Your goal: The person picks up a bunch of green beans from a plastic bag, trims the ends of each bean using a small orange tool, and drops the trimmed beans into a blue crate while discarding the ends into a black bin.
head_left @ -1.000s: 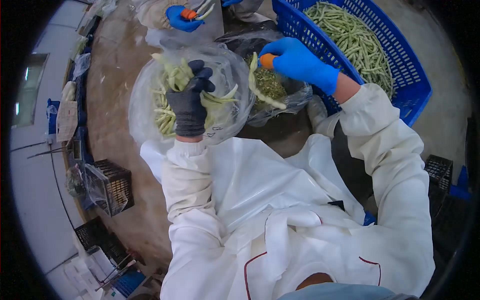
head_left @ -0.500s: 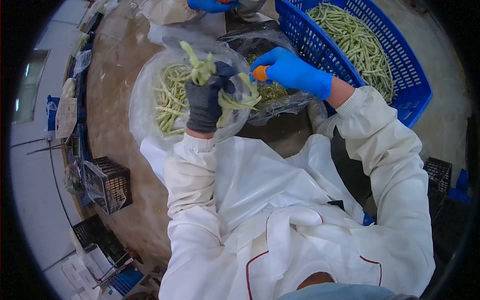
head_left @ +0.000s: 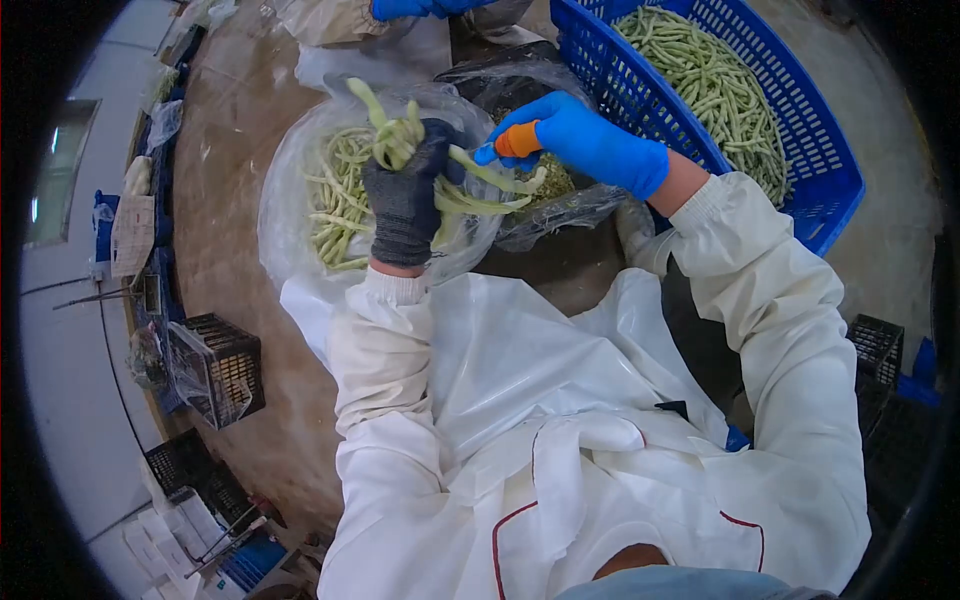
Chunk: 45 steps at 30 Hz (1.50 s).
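Note:
My left hand [head_left: 408, 195], in a dark grey glove, is closed around a bunch of long pale-green beans [head_left: 398, 140]. Their ends stick out on both sides of the fist. In a blue glove, my right hand [head_left: 590, 145] grips an orange-handled tool [head_left: 518, 140]; its working end cannot be made out. The tool is close to the bean ends on the right of the bunch. Below my left hand, a clear plastic bag [head_left: 285, 205] holds more beans [head_left: 340, 190]. Small green bits [head_left: 552, 182] lie in a dark plastic-lined container [head_left: 575, 208] under my right hand.
A blue crate [head_left: 835, 190] full of beans [head_left: 710, 95] stands at the upper right. Across from me is another person's blue-gloved hand [head_left: 420, 8]. Black crates [head_left: 215, 370] stand along the wall at left, and another black crate [head_left: 875, 345] is at right.
The bunch in my left hand has tilted, and its right-hand ends now stretch further right. My right hand has turned slightly, showing more of the orange handle. The other person's hand has shifted.

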Motion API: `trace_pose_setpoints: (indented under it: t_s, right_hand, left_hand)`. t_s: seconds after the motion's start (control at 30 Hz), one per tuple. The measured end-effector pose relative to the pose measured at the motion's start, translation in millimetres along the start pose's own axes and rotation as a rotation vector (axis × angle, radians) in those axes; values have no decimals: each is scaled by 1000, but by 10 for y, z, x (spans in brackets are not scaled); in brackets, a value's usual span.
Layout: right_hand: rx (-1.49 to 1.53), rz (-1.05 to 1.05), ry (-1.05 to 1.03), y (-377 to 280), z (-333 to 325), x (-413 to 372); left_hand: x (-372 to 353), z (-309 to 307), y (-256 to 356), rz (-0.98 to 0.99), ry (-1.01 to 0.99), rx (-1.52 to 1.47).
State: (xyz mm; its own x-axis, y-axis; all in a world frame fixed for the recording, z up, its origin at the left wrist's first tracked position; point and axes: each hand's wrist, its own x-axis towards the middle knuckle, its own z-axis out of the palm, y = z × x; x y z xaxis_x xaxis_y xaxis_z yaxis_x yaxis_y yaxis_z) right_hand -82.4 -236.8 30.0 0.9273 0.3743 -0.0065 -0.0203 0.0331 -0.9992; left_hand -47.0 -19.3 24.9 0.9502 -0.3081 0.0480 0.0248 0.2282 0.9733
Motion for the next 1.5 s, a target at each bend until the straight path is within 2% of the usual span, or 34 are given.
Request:
trace_pose_setpoints:
  t_s: [0.03,0.13,0.23,0.33,0.37,0.47,0.5,0.57,0.63,0.73,0.83,0.9,0.93,1.0,1.07,1.13,1.23,1.3,1.37,1.4,1.43,1.5]
  right_hand:
    - [15,-10,3,-28,-21,-17]
    - [-183,-109,117,-184,-197,-88]
    - [68,-302,227,-231,-584,-143]
    - [466,-182,375,-205,-847,-116]
    - [371,-101,352,-234,-930,-171]
    - [-899,-63,539,-169,-784,-165]
    - [-1197,-440,601,120,-843,-84]
    - [-792,-270,281,171,-600,-4]
    - [-705,-346,98,-12,-152,-14]
    - [-379,58,-167,-130,213,-96]
    - [-621,2,-172,-61,-32,-37]
    - [-495,61,0,-97,-268,-75]
    - [-429,91,85,-131,-410,-111]
    - [-830,54,386,-272,-776,-219]
    - [-842,341,660,-417,-1085,-366]
    - [-1518,434,891,-332,-1377,-513]
    - [-1671,214,1030,-303,-1418,-555]
    - [-1241,-312,815,-162,-1146,-418]
    - [-861,-398,378,-184,-679,-285]
    - [-865,-417,305,-205,-462,-252]
    - [-868,-436,231,-219,-316,-232]
    - [-1033,-349,118,-164,-222,-198]
  left_hand:
    - [22,-36,19,41,37,18]
    - [78,-278,144,142,106,85]
    - [110,-543,269,194,249,124]
    - [84,-703,311,207,284,55]
    - [77,-720,307,230,222,66]
    - [49,-613,300,167,78,-121]
    - [66,-593,266,176,-19,-168]
    - [33,-417,254,150,-51,-193]
    - [20,-256,193,111,-115,-248]
    - [-20,-11,211,40,-101,-236]
    - [22,-34,153,10,-84,-242]
    - [17,-2,164,1,-45,-308]
    - [11,-24,184,-7,-56,-238]
    - [-10,-99,218,-28,-75,-98]
    - [-22,-129,192,-49,-91,-80]
    - [-24,-121,164,-84,-98,-70]
    - [-16,-28,104,-135,-103,10]
    - [-17,27,13,-127,-108,164]
    - [1,63,-138,-73,-133,351]
    - [0,83,-189,-46,-146,447]
    - [-19,169,-108,-104,-176,599]
    - [-2,142,-255,-28,-205,757]
